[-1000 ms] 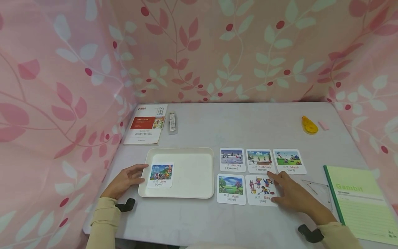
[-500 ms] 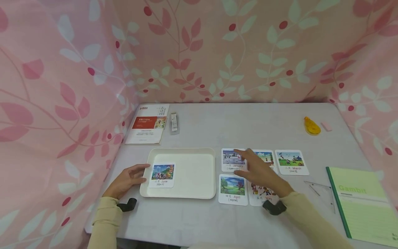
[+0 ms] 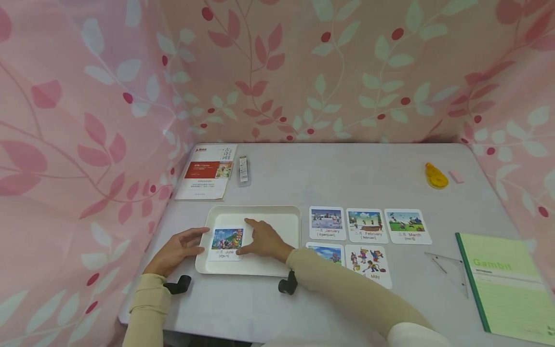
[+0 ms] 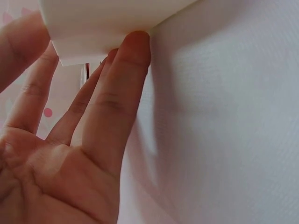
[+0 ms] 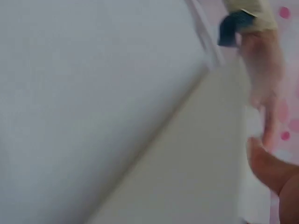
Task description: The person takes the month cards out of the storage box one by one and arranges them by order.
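A white tray [image 3: 270, 241] lies on the table with one picture card marked June [image 3: 227, 241] at its left side. My left hand [image 3: 175, 248] is at the tray's left rim, fingers extended; in the left wrist view fingertips [image 4: 135, 44] meet the tray's side. Over the tray, my right hand [image 3: 266, 241] has reached the June card's right edge, thumb and index finger spread apart, nothing between them. To the right of the tray lie cards for January [image 3: 326, 221], February [image 3: 366, 224], March [image 3: 407, 225] and May [image 3: 368, 262]. The April card [image 3: 326, 251] is partly hidden by the right sleeve.
A book [image 3: 201, 185] and a small packaged item [image 3: 244, 171] lie at the back left. At the back right are a yellow object [image 3: 435, 176] and a pink eraser-like block [image 3: 456, 176]. A triangle ruler [image 3: 451, 270] and a green notebook [image 3: 498, 284] lie at the right.
My right hand has moved left from the May card, across the January and February cards, to the June card in the tray. The left hand stays at the tray's rim.
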Demonstrator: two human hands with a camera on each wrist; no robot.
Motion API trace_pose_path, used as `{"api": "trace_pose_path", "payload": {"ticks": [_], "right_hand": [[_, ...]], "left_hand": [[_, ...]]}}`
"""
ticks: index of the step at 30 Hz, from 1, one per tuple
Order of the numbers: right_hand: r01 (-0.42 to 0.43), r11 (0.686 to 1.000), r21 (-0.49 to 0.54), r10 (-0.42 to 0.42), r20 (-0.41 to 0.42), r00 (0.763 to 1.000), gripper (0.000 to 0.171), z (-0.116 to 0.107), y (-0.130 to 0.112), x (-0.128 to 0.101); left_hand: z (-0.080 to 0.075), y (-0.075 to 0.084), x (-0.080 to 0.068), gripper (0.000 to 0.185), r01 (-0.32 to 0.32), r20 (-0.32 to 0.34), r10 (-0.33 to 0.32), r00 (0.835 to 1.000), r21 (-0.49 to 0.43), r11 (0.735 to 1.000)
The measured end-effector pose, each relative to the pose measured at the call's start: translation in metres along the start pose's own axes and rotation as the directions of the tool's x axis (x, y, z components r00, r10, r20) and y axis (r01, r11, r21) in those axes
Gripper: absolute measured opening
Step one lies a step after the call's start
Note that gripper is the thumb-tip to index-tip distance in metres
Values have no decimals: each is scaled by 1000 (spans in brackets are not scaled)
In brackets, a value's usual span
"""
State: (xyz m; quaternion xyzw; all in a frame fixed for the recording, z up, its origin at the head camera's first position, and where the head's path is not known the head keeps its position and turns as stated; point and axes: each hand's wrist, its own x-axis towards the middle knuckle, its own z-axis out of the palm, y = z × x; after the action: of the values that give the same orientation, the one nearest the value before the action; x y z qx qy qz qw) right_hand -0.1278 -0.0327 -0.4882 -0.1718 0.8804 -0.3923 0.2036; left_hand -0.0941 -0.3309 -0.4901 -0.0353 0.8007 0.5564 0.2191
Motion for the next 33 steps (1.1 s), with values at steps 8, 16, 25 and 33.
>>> {"api": "trace_pose_path", "payload": {"ticks": [8, 16, 25, 33], "right_hand": [[-78, 993, -92, 70, -81, 994, 104, 25, -16, 10], [-42, 990, -135, 28, -101, 994, 97, 30, -12, 9], [75, 997, -36, -80, -151, 985, 88, 31, -4, 2], [129, 992, 16, -126, -121, 985, 88, 25, 3, 2]], "left_hand": [[1, 0, 0, 64, -2, 2, 2, 1000, 7, 1000], [2, 1, 0, 63, -2, 0, 2, 1000, -2, 1000], [2, 0, 1, 63, 6, -14, -6, 1000, 1, 1000], [1, 0, 1, 63, 10, -12, -10, 1000, -10, 1000]]}}
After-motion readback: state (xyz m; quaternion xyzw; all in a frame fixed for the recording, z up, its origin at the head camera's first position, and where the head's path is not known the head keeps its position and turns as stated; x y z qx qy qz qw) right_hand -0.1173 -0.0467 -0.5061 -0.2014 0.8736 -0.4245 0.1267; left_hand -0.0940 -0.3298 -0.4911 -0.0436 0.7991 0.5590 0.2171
